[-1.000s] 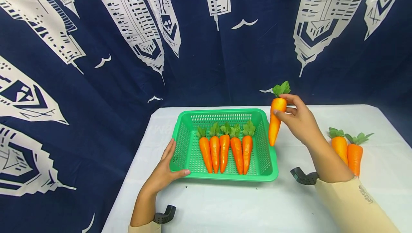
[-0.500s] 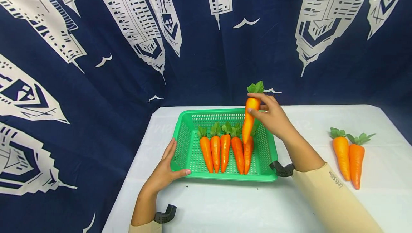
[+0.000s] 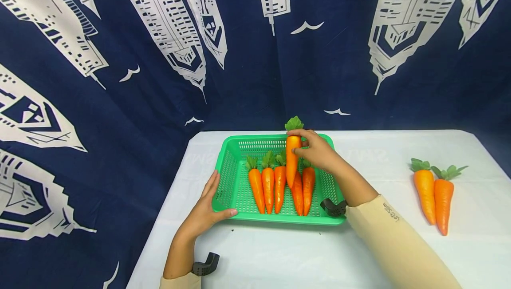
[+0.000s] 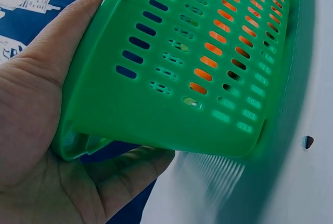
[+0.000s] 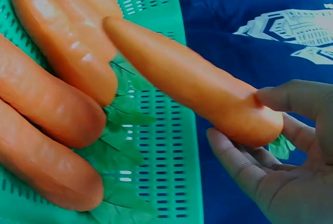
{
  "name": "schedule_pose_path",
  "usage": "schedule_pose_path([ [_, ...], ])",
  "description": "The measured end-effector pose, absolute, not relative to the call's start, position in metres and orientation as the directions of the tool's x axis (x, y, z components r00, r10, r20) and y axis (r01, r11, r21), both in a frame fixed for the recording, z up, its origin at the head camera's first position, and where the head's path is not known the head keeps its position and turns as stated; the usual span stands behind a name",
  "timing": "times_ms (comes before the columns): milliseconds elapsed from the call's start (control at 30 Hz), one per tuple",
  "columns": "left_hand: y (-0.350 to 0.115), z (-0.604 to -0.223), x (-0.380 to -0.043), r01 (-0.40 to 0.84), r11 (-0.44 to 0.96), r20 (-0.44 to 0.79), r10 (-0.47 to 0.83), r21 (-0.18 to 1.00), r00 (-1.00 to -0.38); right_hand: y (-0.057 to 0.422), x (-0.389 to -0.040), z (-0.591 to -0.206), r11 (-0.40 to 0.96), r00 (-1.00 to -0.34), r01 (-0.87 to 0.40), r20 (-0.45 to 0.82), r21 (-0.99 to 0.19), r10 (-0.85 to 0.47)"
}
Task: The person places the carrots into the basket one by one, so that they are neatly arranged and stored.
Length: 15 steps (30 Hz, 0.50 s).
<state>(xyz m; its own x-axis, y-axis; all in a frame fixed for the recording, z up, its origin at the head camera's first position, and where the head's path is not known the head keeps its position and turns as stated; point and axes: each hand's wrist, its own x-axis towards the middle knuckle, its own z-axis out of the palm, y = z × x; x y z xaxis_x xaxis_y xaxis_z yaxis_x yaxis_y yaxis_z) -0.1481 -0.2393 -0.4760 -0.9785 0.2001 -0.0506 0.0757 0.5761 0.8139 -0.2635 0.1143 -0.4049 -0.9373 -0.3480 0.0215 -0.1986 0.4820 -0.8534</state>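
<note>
One carrot (image 3: 292,164) is pinched by the right hand (image 3: 317,149), held tip-down over the green basket (image 3: 279,220), where five carrots (image 3: 280,187) are laid in a row. The basket's near left corner is touched by the left hand (image 3: 202,213), its fingers outstretched.

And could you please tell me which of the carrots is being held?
The carrot in the right hand, over the green basket; the five carrots inside the basket and two carrots on the white table are not held.
</note>
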Motion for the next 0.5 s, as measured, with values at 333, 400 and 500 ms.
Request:
schedule_pose_path([
  [333,-0.238,-0.474,-0.148,0.081,0.572,-0.047,0.206,0.816,-0.977,0.104,-0.272,-0.426,0.541,-0.921,-0.178,-0.054,-0.822,-0.385],
  [400,-0.238,-0.475,-0.148,0.080,0.573,-0.049,0.207,0.816,-0.977,0.102,-0.273,-0.430,0.564,-0.921,-0.173,-0.071,-0.807,-0.384],
  [500,-0.239,-0.475,-0.148,0.079,0.573,-0.051,0.208,0.815,-0.977,0.099,-0.275,-0.436,0.600,-0.921,-0.175,-0.086,-0.781,-0.381],
])
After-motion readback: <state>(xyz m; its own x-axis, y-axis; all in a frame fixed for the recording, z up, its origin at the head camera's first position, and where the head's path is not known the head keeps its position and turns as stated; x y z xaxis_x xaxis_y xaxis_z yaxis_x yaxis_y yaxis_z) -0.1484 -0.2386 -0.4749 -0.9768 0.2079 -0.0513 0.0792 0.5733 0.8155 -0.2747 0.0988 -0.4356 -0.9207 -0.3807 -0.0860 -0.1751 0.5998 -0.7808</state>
